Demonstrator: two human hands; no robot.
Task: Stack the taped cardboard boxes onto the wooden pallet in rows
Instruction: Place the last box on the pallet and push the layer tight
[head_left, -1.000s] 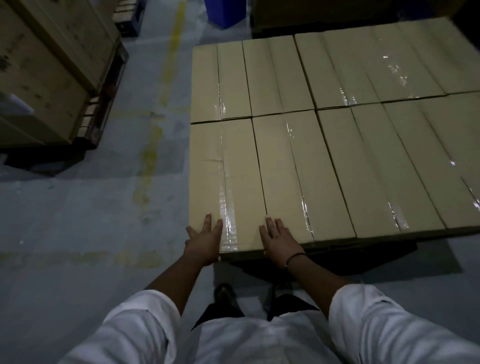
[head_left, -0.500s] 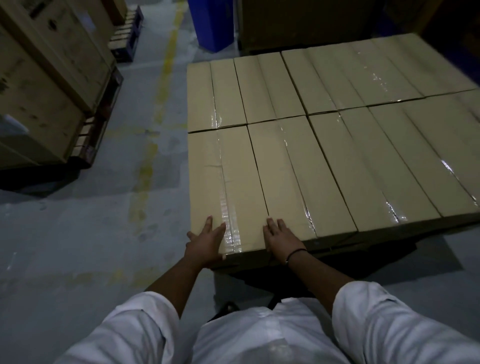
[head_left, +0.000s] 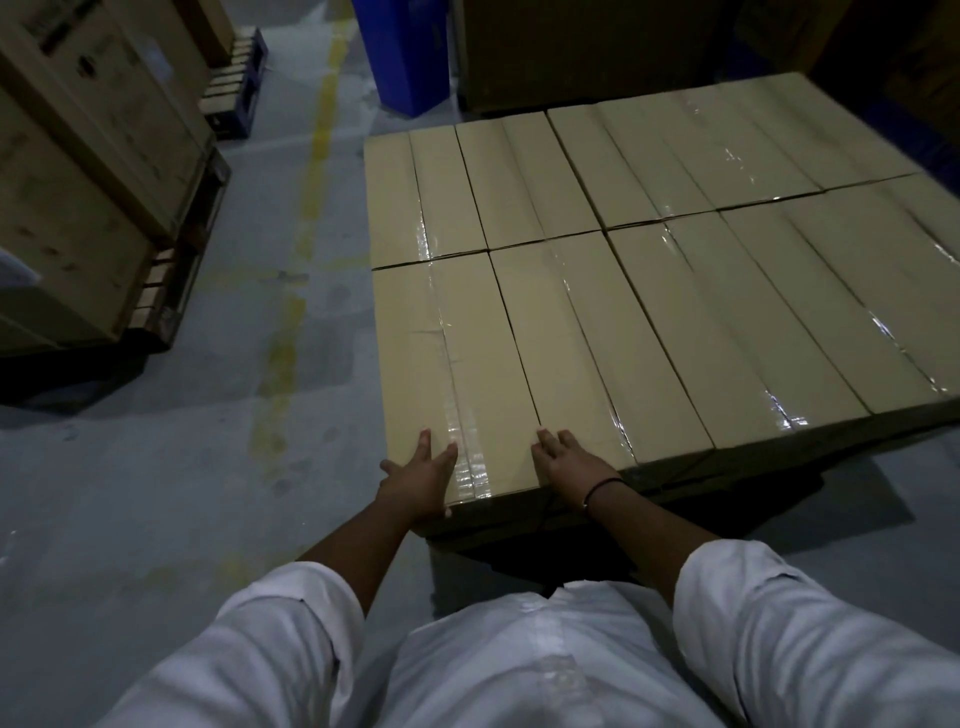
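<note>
1. Nearest of all, my white sleeves (head_left: 270, 639) and white shirt front (head_left: 519, 670) fill the bottom of the view.
2. My left hand (head_left: 415, 480) lies flat on the near left corner of a long tan cardboard box, sealed with clear tape along its top seam. I'll call it the taped box (head_left: 452, 364). The fingers (head_left: 425, 441) are straight and spread. The thumb sits on top just beside the tape, and the outer fingers reach past the box's left edge.
3. My right hand (head_left: 571, 467), with a thin black band (head_left: 602, 488) at the wrist, rests flat on the near end of the neighbouring box (head_left: 566, 343). This box touches the taped box's right side. That hand's fingers are straight and close together, with their tips at the seam between the two boxes.
4. The taped box is the left end of the near row (head_left: 779, 322), where like boxes lie side by side, touching.
5. Whatever the taped box stands on is in shadow, and I cannot make it out.
6. Left of the taped box is grey concrete floor (head_left: 156, 493), with a worn yellow painted line (head_left: 291, 338) running away from me.
7. Butted against the taped box's far end is the far row (head_left: 675, 150) of the same boxes.
8. Well to the left of the taped box stand large brown cartons (head_left: 78, 208).
9. Beyond the far row, behind the taped box, stand a blue upright container (head_left: 410, 52) and a big brown carton (head_left: 571, 47).
</note>
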